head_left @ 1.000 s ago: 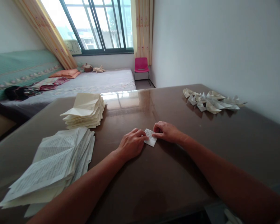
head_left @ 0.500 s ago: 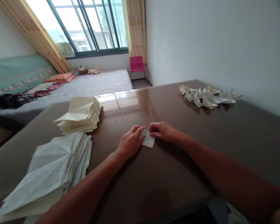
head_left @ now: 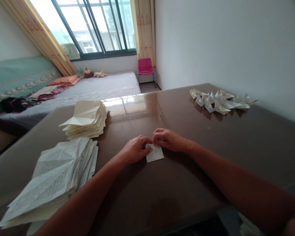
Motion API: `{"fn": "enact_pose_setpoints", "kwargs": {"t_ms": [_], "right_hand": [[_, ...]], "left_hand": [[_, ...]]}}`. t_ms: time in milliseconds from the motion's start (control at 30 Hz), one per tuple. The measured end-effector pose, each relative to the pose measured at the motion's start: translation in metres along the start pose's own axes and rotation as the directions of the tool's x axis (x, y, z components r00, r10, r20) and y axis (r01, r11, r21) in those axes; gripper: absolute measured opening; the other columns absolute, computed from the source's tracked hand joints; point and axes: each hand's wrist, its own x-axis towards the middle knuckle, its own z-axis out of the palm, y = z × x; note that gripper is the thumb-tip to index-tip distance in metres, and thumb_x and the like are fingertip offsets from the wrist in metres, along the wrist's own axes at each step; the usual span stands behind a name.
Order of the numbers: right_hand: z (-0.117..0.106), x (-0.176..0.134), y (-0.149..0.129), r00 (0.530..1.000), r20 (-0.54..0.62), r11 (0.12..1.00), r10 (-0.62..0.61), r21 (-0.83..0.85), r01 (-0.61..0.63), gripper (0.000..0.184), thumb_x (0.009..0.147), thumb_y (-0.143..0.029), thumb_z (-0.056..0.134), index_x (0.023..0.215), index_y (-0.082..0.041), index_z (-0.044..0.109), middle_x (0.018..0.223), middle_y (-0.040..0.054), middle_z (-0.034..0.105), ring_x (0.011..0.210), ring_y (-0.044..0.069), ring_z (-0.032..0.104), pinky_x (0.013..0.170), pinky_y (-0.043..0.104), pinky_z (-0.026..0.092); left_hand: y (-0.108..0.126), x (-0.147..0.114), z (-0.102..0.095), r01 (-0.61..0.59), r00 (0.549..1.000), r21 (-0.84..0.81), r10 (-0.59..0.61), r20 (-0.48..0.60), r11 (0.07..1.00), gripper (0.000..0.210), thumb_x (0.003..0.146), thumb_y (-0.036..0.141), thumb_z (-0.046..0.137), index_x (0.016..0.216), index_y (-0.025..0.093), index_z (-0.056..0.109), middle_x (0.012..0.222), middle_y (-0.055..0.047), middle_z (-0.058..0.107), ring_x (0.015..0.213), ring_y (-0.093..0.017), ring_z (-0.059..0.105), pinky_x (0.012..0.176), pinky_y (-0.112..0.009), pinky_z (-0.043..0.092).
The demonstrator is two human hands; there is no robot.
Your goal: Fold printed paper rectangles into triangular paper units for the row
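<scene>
Both hands pinch the far edge of a small folded printed paper lying flat on the desk: left hand and right hand meet fingertip to fingertip there, each grip clamped on it, apparently pressing a crease. Right of the paper, well apart, lie folded paper boats; left of it, two sheet stacks.

Bare forearms, no sleeves, no jewellery

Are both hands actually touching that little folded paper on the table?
Touching. The head view shows the left hand and right hand with fingertips pinching the top edge of the folded paper.
</scene>
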Motion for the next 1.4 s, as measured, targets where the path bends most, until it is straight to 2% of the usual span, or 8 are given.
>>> {"fn": "enact_pose_setpoints", "kwargs": {"t_ms": [267, 367, 533, 667, 800, 967, 1200, 1400], "right_hand": [[0.0, 0.002, -0.011, 0.996, -0.08, 0.991, -0.04, 0.126, 0.049, 0.009, 0.087, -0.019, 0.055, 0.082, -0.019, 0.062, 0.106, 0.0046, 0.062, 0.092, 0.014, 0.059, 0.086, 0.028, 0.045], [0.003, 0.004, -0.006, 0.987, -0.13, 0.971, 0.097, 0.229, -0.065, 0.01, 0.083, -0.025, 0.06, 0.092, -0.019, 0.06, 0.103, 0.0041, 0.062, 0.083, 0.013, 0.06, 0.074, 0.026, 0.048], [0.006, 0.006, 0.007, 0.933, -0.116, 0.882, 0.34, 0.385, -0.273, 0.051, 0.066, -0.037, 0.076, 0.107, -0.019, 0.052, 0.1, 0.0041, 0.064, 0.078, 0.014, 0.059, 0.069, 0.027, 0.049], [0.008, 0.007, 0.006, 0.944, -0.074, 0.864, 0.323, 0.431, -0.261, 0.037, 0.071, -0.034, 0.071, 0.098, -0.018, 0.052, 0.083, -0.0004, 0.064, 0.072, 0.014, 0.059, 0.063, 0.025, 0.046], [0.005, 0.005, -0.005, 0.95, -0.264, 0.985, 0.169, 0.002, -0.175, 0.008, 0.083, -0.026, 0.059, 0.083, -0.019, 0.057, 0.08, 0.0007, 0.062, 0.075, 0.015, 0.055, 0.069, 0.026, 0.041], [-0.003, 0.004, -0.011, 0.979, -0.197, 0.851, 0.049, -0.505, -0.144, 0.008, 0.086, -0.02, 0.055, 0.091, -0.02, 0.061, 0.093, 0.0075, 0.065, 0.094, 0.022, 0.051, 0.079, 0.032, 0.033], [-0.015, -0.002, 0.0, 1.0, -0.003, 0.858, -0.016, -0.513, 0.012, 0.029, 0.082, -0.022, 0.061, 0.11, -0.021, 0.059, 0.108, 0.0067, 0.063, 0.103, 0.023, 0.049, 0.085, 0.033, 0.031], [-0.025, -0.006, 0.011, 0.994, 0.113, 0.908, -0.01, -0.415, 0.056, 0.014, 0.085, -0.03, 0.058, 0.092, -0.025, 0.068, 0.092, 0.0039, 0.064, 0.09, 0.019, 0.055, 0.078, 0.029, 0.035]], "left_hand": [[0.001, 0.001, -0.002, 0.027, 1.0, -0.146, -0.029, -0.006, 0.989, 0.024, 0.077, 0.036, 0.06, 0.096, 0.022, 0.065, 0.079, 0.001, 0.06, 0.07, -0.014, 0.055, 0.066, -0.025, 0.043], [-0.002, 0.004, -0.004, 0.056, 0.998, -0.302, -0.06, -0.005, 0.952, 0.021, 0.079, 0.035, 0.057, 0.087, 0.018, 0.065, 0.069, 0.002, 0.058, 0.064, -0.011, 0.051, 0.06, -0.022, 0.041], [-0.009, 0.009, 0.001, 0.016, 0.98, -0.494, -0.111, -0.162, 0.869, 0.021, 0.079, 0.037, 0.059, 0.08, 0.016, 0.059, 0.064, 0.004, 0.054, 0.06, -0.009, 0.048, 0.056, -0.02, 0.038], [-0.008, 0.009, 0.006, 0.022, 0.975, -0.575, -0.144, -0.167, 0.818, 0.019, 0.082, 0.035, 0.056, 0.084, 0.017, 0.052, 0.069, 0.002, 0.06, 0.062, -0.011, 0.056, 0.055, -0.021, 0.042], [0.001, 0.005, 0.007, -0.01, 0.93, -0.354, -0.122, -0.347, 0.935, 0.021, 0.082, 0.033, 0.058, 0.098, 0.02, 0.055, 0.093, -0.002, 0.061, 0.079, -0.014, 0.059, 0.061, -0.023, 0.046], [0.007, -0.001, 0.005, -0.099, 0.882, 0.119, 0.143, -0.449, 0.988, 0.015, 0.09, 0.029, 0.048, 0.095, 0.023, 0.061, 0.101, -0.003, 0.061, 0.094, -0.017, 0.052, 0.078, -0.028, 0.046], [-0.001, -0.003, 0.008, -0.151, 0.952, 0.286, 0.217, -0.215, 0.946, 0.02, 0.092, 0.023, 0.042, 0.094, 0.024, 0.061, 0.097, -0.002, 0.063, 0.094, -0.016, 0.051, 0.074, -0.026, 0.045], [-0.005, -0.004, 0.007, -0.186, 0.957, 0.257, 0.234, -0.169, 0.948, 0.026, 0.095, 0.029, 0.039, 0.099, 0.025, 0.064, 0.098, -0.002, 0.065, 0.093, -0.017, 0.053, 0.076, -0.027, 0.045]]}}
